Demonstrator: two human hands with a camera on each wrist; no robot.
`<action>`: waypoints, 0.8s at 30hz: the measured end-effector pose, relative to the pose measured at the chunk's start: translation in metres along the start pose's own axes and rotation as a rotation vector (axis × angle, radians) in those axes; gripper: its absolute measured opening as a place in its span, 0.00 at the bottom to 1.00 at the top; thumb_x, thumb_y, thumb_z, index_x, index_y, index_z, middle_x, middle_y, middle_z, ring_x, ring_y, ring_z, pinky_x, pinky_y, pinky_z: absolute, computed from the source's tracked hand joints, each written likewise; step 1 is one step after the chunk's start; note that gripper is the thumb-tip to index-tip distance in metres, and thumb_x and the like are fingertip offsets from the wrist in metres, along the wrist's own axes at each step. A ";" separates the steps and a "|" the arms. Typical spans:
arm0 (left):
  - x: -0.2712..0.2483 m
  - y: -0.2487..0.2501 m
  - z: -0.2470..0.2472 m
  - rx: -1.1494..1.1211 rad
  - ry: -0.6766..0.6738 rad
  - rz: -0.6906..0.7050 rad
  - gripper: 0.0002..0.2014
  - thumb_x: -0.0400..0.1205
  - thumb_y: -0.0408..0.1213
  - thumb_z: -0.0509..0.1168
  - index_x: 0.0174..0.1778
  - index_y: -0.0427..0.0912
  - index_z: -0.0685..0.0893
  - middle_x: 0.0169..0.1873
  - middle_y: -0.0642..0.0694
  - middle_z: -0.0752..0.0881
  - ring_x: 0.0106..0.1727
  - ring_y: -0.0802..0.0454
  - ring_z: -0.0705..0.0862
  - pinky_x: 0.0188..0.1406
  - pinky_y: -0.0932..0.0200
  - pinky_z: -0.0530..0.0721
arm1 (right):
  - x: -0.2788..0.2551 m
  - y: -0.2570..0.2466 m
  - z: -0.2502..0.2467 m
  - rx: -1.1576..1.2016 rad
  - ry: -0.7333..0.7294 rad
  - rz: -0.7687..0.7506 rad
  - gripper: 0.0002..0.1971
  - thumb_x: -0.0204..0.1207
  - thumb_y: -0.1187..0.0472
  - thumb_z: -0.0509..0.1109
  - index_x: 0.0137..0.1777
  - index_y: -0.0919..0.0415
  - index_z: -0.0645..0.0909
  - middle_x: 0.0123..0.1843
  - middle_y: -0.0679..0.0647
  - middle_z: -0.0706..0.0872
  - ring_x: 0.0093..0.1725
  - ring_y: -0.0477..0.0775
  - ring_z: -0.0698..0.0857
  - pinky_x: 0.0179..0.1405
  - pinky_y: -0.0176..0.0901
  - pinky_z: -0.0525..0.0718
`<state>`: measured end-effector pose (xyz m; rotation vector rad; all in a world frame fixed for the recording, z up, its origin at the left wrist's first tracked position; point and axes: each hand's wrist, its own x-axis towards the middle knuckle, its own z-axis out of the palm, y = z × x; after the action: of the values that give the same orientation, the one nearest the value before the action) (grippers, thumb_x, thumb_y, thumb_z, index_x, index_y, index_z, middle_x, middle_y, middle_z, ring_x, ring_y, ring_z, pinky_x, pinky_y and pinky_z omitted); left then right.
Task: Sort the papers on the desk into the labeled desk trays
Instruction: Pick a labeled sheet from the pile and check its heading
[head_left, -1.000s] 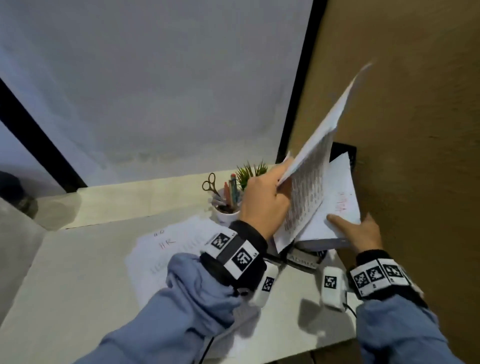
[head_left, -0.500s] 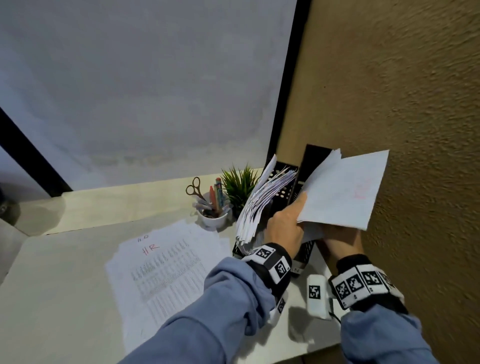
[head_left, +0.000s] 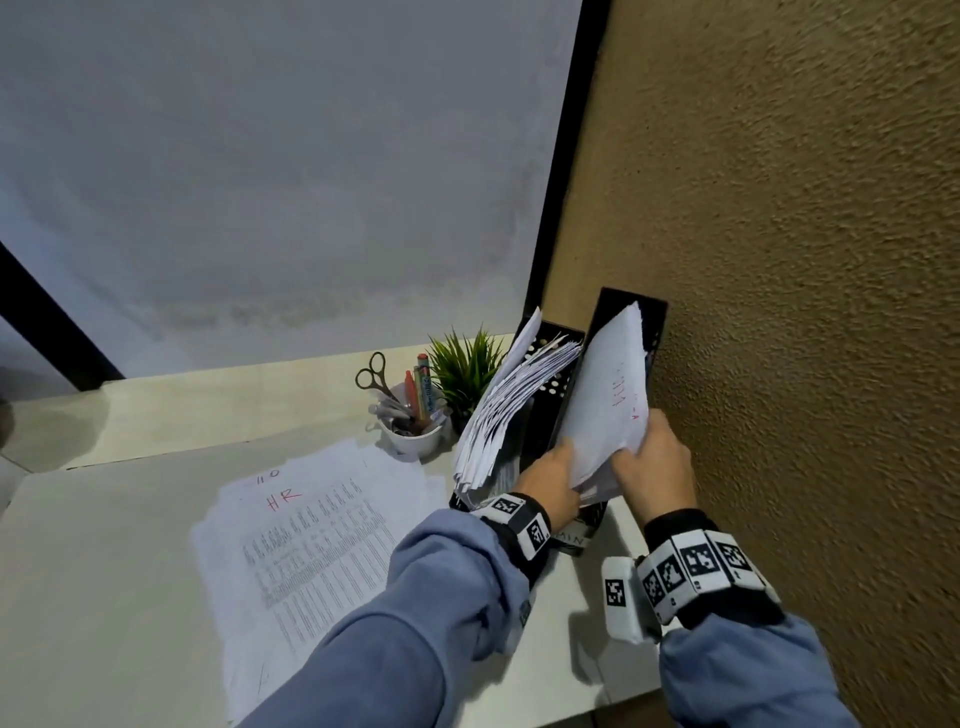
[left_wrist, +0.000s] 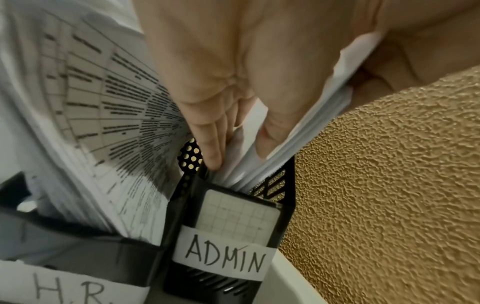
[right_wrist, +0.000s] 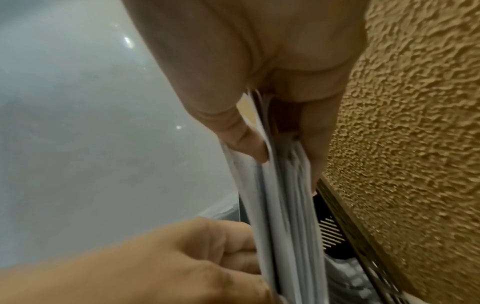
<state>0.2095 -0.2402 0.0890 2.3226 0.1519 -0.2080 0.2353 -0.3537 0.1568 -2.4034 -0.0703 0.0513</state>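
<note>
Two black upright trays stand against the brown wall. The H.R. tray (left_wrist: 78, 248) holds a fanned stack of printed sheets (head_left: 514, 400). Beside it is the ADMIN tray (head_left: 631, 312), whose label (left_wrist: 223, 261) faces me. A white paper bundle (head_left: 608, 400) with red writing stands tilted in the ADMIN tray's slot. My left hand (head_left: 563, 467) pinches the bundle's lower left edge, thumb on one side and fingers (left_wrist: 210, 152) on the other. My right hand (head_left: 631, 457) grips the right edge between thumb and fingers (right_wrist: 314, 164). A printed pile marked HR (head_left: 311, 525) lies flat on the desk (head_left: 104, 571).
A white cup (head_left: 410, 441) with scissors and pens and a small green plant (head_left: 465, 369) stand left of the trays. The textured brown wall (head_left: 779, 312) runs close along the right. The desk's front edge is near my right forearm.
The left hand let go of the printed sheets, now in the H.R. tray, and took hold of the white bundle. Both hands tipped the bundle upright and lowered it into the ADMIN tray.
</note>
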 end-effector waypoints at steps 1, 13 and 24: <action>-0.001 -0.002 -0.001 -0.002 -0.007 0.005 0.30 0.76 0.28 0.63 0.75 0.38 0.62 0.63 0.33 0.79 0.61 0.34 0.81 0.59 0.43 0.81 | 0.000 0.001 0.000 0.009 -0.008 0.007 0.16 0.71 0.69 0.64 0.60 0.65 0.72 0.56 0.68 0.83 0.53 0.68 0.82 0.45 0.48 0.78; -0.117 -0.123 -0.025 -0.355 0.145 -0.213 0.10 0.81 0.31 0.60 0.51 0.49 0.81 0.42 0.44 0.88 0.42 0.54 0.87 0.46 0.59 0.87 | -0.032 -0.056 0.012 0.262 0.244 -0.420 0.17 0.74 0.73 0.63 0.61 0.61 0.79 0.51 0.52 0.79 0.49 0.47 0.78 0.49 0.38 0.76; -0.190 -0.259 -0.040 -0.295 0.536 -1.099 0.27 0.78 0.36 0.65 0.72 0.32 0.69 0.68 0.33 0.72 0.66 0.33 0.75 0.63 0.45 0.77 | -0.093 -0.033 0.203 -0.105 -0.703 -0.176 0.17 0.77 0.66 0.63 0.66 0.61 0.77 0.64 0.55 0.77 0.59 0.54 0.80 0.54 0.35 0.74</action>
<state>-0.0176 -0.0426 -0.0294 1.7198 1.5992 -0.0771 0.1300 -0.1995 0.0305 -2.3584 -0.6173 0.8222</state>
